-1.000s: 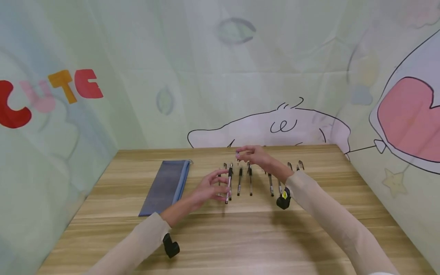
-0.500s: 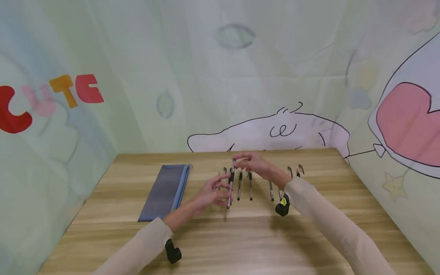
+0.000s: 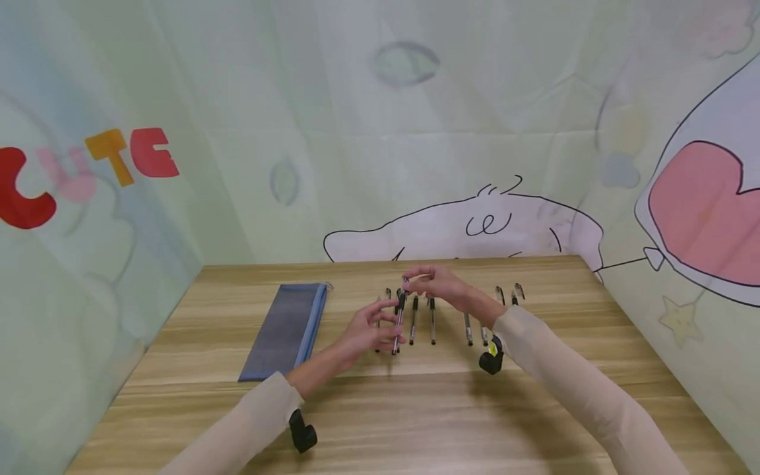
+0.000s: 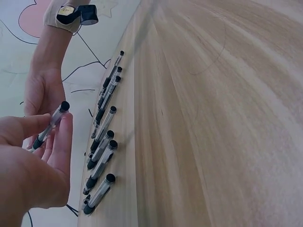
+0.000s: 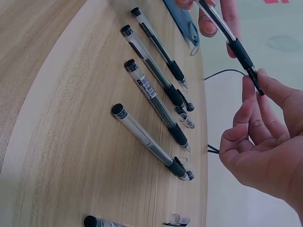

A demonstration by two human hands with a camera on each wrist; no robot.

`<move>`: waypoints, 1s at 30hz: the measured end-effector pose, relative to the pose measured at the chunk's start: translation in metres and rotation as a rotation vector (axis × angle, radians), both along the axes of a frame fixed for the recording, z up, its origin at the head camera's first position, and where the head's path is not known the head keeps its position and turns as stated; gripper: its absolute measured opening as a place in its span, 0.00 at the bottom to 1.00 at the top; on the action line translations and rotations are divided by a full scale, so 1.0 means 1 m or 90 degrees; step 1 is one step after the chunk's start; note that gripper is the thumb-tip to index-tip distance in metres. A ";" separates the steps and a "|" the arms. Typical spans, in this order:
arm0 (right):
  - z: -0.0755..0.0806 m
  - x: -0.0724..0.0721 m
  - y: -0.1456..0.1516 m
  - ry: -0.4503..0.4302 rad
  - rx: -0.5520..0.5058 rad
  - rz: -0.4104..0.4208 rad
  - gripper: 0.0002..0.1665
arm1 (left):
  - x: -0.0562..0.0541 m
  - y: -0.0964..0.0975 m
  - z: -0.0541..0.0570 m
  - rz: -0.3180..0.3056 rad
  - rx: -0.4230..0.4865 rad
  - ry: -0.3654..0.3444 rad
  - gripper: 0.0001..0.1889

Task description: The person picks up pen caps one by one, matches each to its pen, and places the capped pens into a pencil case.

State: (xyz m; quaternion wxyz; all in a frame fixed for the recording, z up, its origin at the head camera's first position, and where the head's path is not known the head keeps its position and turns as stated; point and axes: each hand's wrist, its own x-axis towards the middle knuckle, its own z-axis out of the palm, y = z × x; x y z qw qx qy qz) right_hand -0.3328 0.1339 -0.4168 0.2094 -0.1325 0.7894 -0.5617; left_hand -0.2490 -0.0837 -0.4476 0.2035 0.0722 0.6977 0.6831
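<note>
My left hand (image 3: 365,331) pinches the barrel of a clear pen (image 3: 398,330) with a black grip, held tilted above the table. My right hand (image 3: 442,285) has its thumb and fingers on the upper end, where a clear cap with a black clip (image 5: 256,82) sits over the tip in the right wrist view. In the left wrist view the pen's black end plug (image 4: 64,106) shows between left thumb and fingers. Below the hands, several similar pens lie in a row; one pen (image 5: 150,92) bears a barcode label. Some have caps on, and a loose cap (image 5: 187,120) lies near the tips.
A grey-blue zip pouch (image 3: 285,330) lies flat on the wooden table (image 3: 415,415), left of the pens. Further loose caps (image 3: 519,291) lie at the right end of the row. A printed cloth backdrop (image 3: 285,132) rises behind the table's far edge.
My right hand has moved slightly left and down, bringing the cap onto the tip of the pen in my left hand. The left hand has kept its grip and barely shifted.
</note>
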 end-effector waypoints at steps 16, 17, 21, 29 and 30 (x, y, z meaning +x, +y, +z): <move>-0.004 0.003 -0.006 -0.009 -0.016 -0.020 0.28 | 0.002 0.003 0.007 0.049 0.032 -0.034 0.34; -0.005 0.003 -0.006 -0.013 -0.024 -0.022 0.28 | 0.001 0.003 0.006 0.048 0.033 -0.032 0.34; -0.007 0.005 -0.006 -0.024 -0.047 -0.026 0.24 | 0.001 0.003 0.007 0.054 0.027 -0.033 0.33; -0.012 0.008 -0.008 -0.009 -0.023 -0.050 0.18 | 0.000 0.004 0.010 0.072 0.024 -0.045 0.30; -0.012 0.008 -0.008 -0.006 -0.025 -0.053 0.20 | -0.001 0.004 0.011 0.074 0.026 -0.044 0.30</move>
